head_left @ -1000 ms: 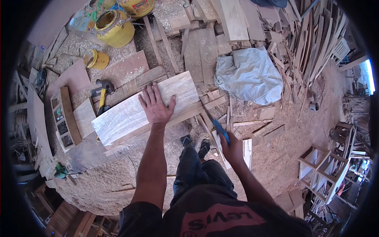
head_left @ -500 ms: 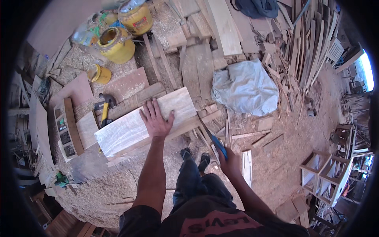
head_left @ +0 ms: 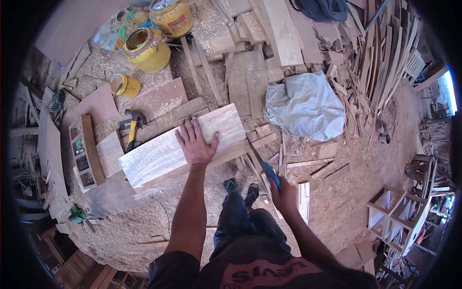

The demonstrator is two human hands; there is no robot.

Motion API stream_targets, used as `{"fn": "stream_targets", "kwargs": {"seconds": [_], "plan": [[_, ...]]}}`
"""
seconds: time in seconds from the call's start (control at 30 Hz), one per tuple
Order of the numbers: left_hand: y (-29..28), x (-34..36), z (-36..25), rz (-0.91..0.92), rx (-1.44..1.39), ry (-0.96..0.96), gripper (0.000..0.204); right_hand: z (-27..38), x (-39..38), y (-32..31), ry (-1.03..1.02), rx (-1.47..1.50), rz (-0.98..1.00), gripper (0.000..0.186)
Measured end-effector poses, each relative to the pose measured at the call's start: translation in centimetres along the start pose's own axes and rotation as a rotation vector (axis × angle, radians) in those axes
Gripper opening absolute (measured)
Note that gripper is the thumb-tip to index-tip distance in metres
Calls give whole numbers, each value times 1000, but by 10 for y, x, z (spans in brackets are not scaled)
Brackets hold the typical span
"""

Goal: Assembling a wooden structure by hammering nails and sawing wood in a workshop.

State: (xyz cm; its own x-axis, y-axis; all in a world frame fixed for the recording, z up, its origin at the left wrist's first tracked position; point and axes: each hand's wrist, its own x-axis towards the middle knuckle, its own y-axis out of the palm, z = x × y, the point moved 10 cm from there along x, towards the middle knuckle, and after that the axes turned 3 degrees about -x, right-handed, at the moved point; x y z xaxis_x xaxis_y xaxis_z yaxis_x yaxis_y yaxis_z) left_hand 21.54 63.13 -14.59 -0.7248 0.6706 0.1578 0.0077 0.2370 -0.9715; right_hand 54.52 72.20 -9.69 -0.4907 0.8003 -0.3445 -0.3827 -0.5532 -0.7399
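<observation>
Fingers point(head_left: 198, 129) of the left hand point(head_left: 199, 150) are spread flat on the pale board point(head_left: 161, 153); those of the right hand point(head_left: 285, 195) are wrapped round the blue handle of a saw point(head_left: 273, 177). The blade reaches the board's near right corner; whether it touches wood there, I cannot tell. The board lies aslant across the bench point(head_left: 113, 200), near the bench's front edge.

Offcuts point(head_left: 263, 138) crowd the board's right end, close about the blade. A hammer point(head_left: 131, 135) lies just past the board's far edge, by its left corner. Toward the bench's left end is a compartmented wooden frame point(head_left: 93, 149), with a flat wood piece point(head_left: 109, 153) between it and the board. Farther off, beyond the bench, are yellow containers point(head_left: 149, 57) and a crumpled grey sheet point(head_left: 305, 106); long strips point(head_left: 382, 62) are heaped past the sheet.

Counted: one saw, one hammer, one pale board under the hand, one compartmented frame, one grey sheet, and three yellow containers, two large and one small. The offcuts and strips overlap too much to count.
</observation>
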Motion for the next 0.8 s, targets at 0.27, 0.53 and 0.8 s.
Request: {"fn": "stream_targets", "kwargs": {"seconds": [0.27,0.53,0.8], "plan": [[-10,12,17,-49,-8,-3,95,32,22,7,-92,116,-37,29],[-2,3,-13,-48,-20,53,98,-4,34,12,-31,64,-114,32],[-5,0,15,-5,23,1,97,15,-32,-26,48,151,78,34]]}}
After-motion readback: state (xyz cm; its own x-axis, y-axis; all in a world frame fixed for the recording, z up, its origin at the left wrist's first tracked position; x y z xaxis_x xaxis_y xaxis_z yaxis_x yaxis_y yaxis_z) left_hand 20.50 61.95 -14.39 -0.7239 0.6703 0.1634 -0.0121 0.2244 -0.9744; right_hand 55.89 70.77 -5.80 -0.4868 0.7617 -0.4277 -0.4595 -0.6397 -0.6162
